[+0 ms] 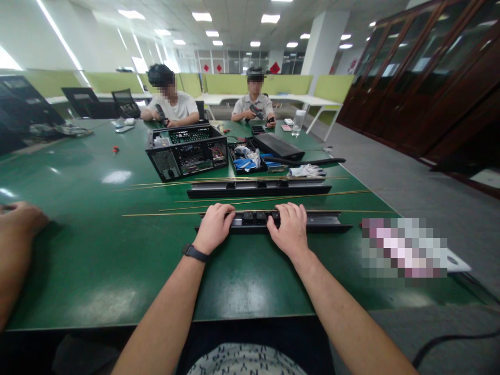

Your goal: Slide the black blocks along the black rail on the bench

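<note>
A person's left hand (214, 224) and right hand (291, 226) work over a long black-and-silver rail (326, 221) lying crosswise on a glossy green tabletop (242, 286). The left hand's fingers bend over the rail toward its left end, thumb spread apart; the right hand's fingers arch partly open over its middle, thumb beside small black blocks (254, 218) seated in the channel. Both hands touch the rail, but whether either grips a block cannot be told.

The rail's right end reaches past the right hand, with the tabletop's slanting right edge beyond it. Green surface shows between the rail and the near edge, beneath the forearms, and stretches left to another person's hand (25, 221). A blurred pink-and-white item (402, 247) sits near the right edge.

Thin gold-coloured rods (156, 214) run along the rail's far side, leaving a narrow strip before a second black-and-silver rail (258, 191). Behind it stand an open black metal computer case (187, 156) and white-and-blue gloves (250, 159) in a black tray. Two people sit across the tabletop.
</note>
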`<action>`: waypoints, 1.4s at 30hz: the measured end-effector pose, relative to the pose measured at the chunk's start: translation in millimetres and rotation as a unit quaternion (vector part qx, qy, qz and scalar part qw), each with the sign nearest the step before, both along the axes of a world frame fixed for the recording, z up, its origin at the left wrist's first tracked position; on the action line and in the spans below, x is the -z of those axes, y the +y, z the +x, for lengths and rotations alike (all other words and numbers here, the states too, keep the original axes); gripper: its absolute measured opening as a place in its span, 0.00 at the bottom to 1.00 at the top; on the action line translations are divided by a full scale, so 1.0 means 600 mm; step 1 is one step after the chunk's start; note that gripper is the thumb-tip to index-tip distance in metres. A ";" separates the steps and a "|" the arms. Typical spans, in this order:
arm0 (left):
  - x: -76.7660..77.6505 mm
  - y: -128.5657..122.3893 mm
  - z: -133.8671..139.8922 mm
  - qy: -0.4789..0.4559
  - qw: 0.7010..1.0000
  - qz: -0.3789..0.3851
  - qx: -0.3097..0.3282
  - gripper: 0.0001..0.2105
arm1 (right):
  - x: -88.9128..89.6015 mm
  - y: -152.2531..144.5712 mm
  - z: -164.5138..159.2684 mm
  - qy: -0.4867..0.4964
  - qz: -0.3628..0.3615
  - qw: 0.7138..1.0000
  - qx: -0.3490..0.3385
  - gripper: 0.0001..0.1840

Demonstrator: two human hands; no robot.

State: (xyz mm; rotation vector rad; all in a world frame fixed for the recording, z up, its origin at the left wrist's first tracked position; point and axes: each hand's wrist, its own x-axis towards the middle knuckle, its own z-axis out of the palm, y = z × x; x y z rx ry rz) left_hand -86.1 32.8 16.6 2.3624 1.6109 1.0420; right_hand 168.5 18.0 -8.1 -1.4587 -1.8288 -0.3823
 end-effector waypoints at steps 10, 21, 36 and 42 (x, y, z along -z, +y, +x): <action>0.004 0.007 0.020 0.002 1.000 0.003 0.019 0.09 | -0.002 -0.001 -0.005 -0.001 -0.001 1.000 0.003 0.19; 0.001 0.003 -0.010 0.000 1.000 0.004 -0.005 0.08 | -0.001 0.000 -0.004 -0.004 -0.003 1.000 0.005 0.19; 0.003 0.002 -0.007 -0.003 1.000 0.012 -0.001 0.08 | -0.001 0.000 -0.003 -0.001 0.000 1.000 0.005 0.19; 0.003 0.009 0.022 -0.005 1.000 0.019 0.017 0.09 | -0.003 -0.001 -0.008 -0.001 0.005 1.000 0.008 0.18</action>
